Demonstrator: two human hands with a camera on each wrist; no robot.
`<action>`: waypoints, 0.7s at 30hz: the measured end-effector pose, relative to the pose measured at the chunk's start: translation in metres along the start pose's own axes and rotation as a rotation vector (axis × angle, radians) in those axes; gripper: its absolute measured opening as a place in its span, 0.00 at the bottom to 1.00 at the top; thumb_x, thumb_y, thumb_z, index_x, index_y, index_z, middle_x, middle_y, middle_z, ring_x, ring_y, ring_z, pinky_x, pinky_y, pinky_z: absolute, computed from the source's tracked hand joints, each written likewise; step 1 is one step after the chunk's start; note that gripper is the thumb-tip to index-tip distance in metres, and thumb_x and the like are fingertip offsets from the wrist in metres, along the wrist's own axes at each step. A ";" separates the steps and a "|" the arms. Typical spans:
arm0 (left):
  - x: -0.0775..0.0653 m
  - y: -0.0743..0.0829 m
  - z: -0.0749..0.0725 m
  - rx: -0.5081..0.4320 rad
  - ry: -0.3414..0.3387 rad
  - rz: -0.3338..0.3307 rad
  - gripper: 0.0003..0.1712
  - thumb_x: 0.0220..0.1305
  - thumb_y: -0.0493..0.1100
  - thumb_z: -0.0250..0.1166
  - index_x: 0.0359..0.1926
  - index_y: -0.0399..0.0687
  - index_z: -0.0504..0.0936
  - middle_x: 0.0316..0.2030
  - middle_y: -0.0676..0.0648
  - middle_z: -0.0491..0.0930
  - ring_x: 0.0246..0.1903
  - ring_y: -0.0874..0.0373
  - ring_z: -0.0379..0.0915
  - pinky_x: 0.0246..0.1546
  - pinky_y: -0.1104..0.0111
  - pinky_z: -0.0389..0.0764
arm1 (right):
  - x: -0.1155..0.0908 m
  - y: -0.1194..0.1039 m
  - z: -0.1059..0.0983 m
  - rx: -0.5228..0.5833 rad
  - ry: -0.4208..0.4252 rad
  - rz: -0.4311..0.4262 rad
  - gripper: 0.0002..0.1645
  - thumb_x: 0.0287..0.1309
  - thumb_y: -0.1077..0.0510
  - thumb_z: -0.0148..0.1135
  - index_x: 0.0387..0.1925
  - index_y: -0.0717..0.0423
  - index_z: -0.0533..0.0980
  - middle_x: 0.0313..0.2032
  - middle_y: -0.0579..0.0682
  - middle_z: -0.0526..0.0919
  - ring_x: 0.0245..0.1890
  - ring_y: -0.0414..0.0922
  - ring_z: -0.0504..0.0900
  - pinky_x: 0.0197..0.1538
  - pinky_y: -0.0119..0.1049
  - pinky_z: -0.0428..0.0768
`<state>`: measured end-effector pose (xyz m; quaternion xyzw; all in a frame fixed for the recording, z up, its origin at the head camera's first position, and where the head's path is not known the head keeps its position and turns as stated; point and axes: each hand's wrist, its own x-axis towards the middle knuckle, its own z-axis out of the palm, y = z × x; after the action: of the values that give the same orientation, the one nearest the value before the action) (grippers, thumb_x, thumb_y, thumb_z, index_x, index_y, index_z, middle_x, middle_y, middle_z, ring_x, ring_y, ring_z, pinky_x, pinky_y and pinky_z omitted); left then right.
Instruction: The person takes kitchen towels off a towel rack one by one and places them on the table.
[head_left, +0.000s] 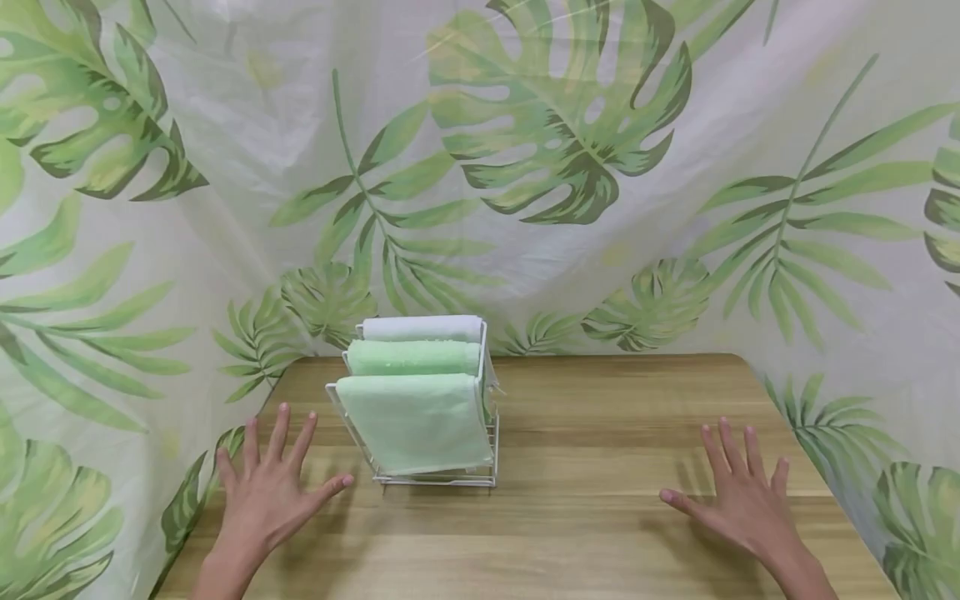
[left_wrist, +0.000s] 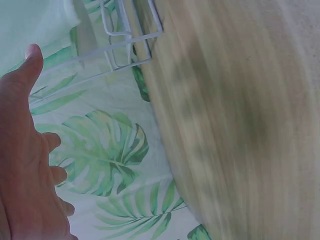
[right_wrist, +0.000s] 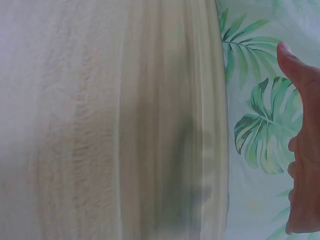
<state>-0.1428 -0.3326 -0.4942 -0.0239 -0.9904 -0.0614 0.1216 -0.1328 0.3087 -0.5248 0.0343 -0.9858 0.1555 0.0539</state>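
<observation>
A white wire rack (head_left: 442, 480) stands on the wooden table, left of the middle. Over its bars hang a pale green towel (head_left: 412, 421) in front, a brighter green towel (head_left: 412, 358) behind it, and a white towel (head_left: 423, 327) at the back. My left hand (head_left: 266, 500) is spread left of the rack, its thumb pointing toward the rack but apart from it. Well to the right, my right hand (head_left: 746, 504) is spread too, holding nothing. The left wrist view shows the thumb (left_wrist: 32, 62) near the rack's wire base (left_wrist: 132, 37).
The wooden table (head_left: 585, 467) has rounded far corners. A leaf-patterned cloth (head_left: 555, 275) hangs behind it and along both sides. Each hand casts a soft shadow on the tabletop.
</observation>
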 end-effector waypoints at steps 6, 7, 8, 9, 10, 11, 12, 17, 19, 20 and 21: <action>0.003 0.004 -0.010 -0.045 0.021 0.008 0.65 0.62 0.81 0.64 0.88 0.59 0.48 0.87 0.40 0.32 0.83 0.22 0.24 0.70 0.15 0.26 | 0.005 -0.009 -0.003 0.040 0.026 -0.020 0.75 0.60 0.21 0.66 0.87 0.58 0.41 0.86 0.64 0.35 0.85 0.69 0.25 0.70 0.88 0.25; 0.003 0.004 -0.012 -0.057 0.021 0.007 0.65 0.62 0.80 0.64 0.87 0.58 0.49 0.87 0.40 0.32 0.83 0.22 0.25 0.70 0.15 0.26 | 0.007 -0.012 -0.003 0.050 0.027 -0.024 0.75 0.60 0.21 0.66 0.87 0.58 0.41 0.86 0.64 0.36 0.85 0.69 0.25 0.71 0.87 0.23; 0.004 0.005 -0.014 -0.069 0.021 0.007 0.64 0.63 0.80 0.65 0.88 0.57 0.48 0.87 0.39 0.33 0.83 0.22 0.25 0.70 0.15 0.27 | 0.008 -0.015 -0.004 0.061 0.028 -0.030 0.75 0.60 0.22 0.67 0.87 0.59 0.41 0.86 0.64 0.36 0.85 0.69 0.26 0.71 0.87 0.23; 0.004 0.006 -0.017 -0.081 0.022 0.006 0.64 0.63 0.79 0.65 0.88 0.57 0.48 0.87 0.39 0.33 0.83 0.22 0.25 0.70 0.15 0.28 | 0.010 -0.018 -0.005 0.070 0.030 -0.037 0.75 0.59 0.22 0.67 0.86 0.60 0.42 0.86 0.65 0.37 0.85 0.69 0.27 0.71 0.87 0.23; 0.005 0.006 -0.019 -0.097 0.023 0.007 0.64 0.64 0.79 0.65 0.87 0.56 0.49 0.87 0.39 0.34 0.83 0.22 0.25 0.70 0.14 0.29 | 0.011 -0.021 -0.006 0.076 0.031 -0.042 0.75 0.59 0.22 0.68 0.86 0.60 0.43 0.86 0.65 0.38 0.85 0.69 0.28 0.71 0.88 0.24; 0.006 0.007 -0.021 -0.114 0.025 0.007 0.64 0.64 0.78 0.66 0.88 0.56 0.48 0.87 0.39 0.34 0.83 0.22 0.25 0.69 0.14 0.29 | 0.013 -0.025 -0.007 0.086 0.034 -0.047 0.75 0.59 0.22 0.68 0.86 0.60 0.44 0.86 0.65 0.39 0.85 0.70 0.29 0.71 0.88 0.26; 0.007 0.008 -0.023 -0.130 0.031 0.009 0.63 0.65 0.77 0.66 0.87 0.55 0.49 0.87 0.39 0.34 0.83 0.22 0.26 0.69 0.14 0.31 | 0.014 -0.028 -0.008 0.092 0.039 -0.052 0.74 0.59 0.22 0.68 0.86 0.61 0.45 0.86 0.66 0.40 0.85 0.70 0.31 0.71 0.89 0.28; 0.010 0.012 -0.033 -0.210 0.082 0.026 0.61 0.67 0.72 0.68 0.87 0.54 0.49 0.87 0.38 0.36 0.83 0.22 0.30 0.70 0.14 0.38 | 0.023 -0.044 -0.010 0.111 0.077 -0.079 0.73 0.58 0.23 0.70 0.86 0.60 0.48 0.85 0.66 0.45 0.85 0.71 0.38 0.72 0.89 0.37; 0.012 0.013 -0.035 -0.242 0.118 0.039 0.60 0.67 0.70 0.70 0.87 0.52 0.51 0.87 0.37 0.40 0.83 0.23 0.34 0.71 0.16 0.40 | 0.025 -0.051 -0.010 0.115 0.089 -0.089 0.73 0.58 0.23 0.70 0.86 0.60 0.49 0.85 0.66 0.46 0.85 0.71 0.41 0.73 0.89 0.39; 0.013 0.014 -0.036 -0.260 0.142 0.048 0.59 0.67 0.68 0.71 0.87 0.51 0.52 0.87 0.36 0.42 0.83 0.23 0.36 0.71 0.17 0.42 | 0.027 -0.055 -0.010 0.119 0.094 -0.094 0.73 0.57 0.23 0.71 0.86 0.59 0.49 0.85 0.66 0.47 0.85 0.71 0.42 0.73 0.89 0.41; 0.014 0.015 -0.036 -0.279 0.166 0.057 0.59 0.67 0.67 0.72 0.86 0.50 0.54 0.87 0.36 0.44 0.83 0.23 0.38 0.72 0.18 0.43 | 0.028 -0.059 -0.010 0.124 0.096 -0.099 0.73 0.57 0.23 0.71 0.86 0.59 0.49 0.85 0.66 0.47 0.85 0.72 0.43 0.73 0.89 0.42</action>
<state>-0.1465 -0.3223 -0.4542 -0.0636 -0.9577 -0.1966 0.2003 -0.1550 0.2546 -0.4939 0.0785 -0.9677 0.2147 0.1067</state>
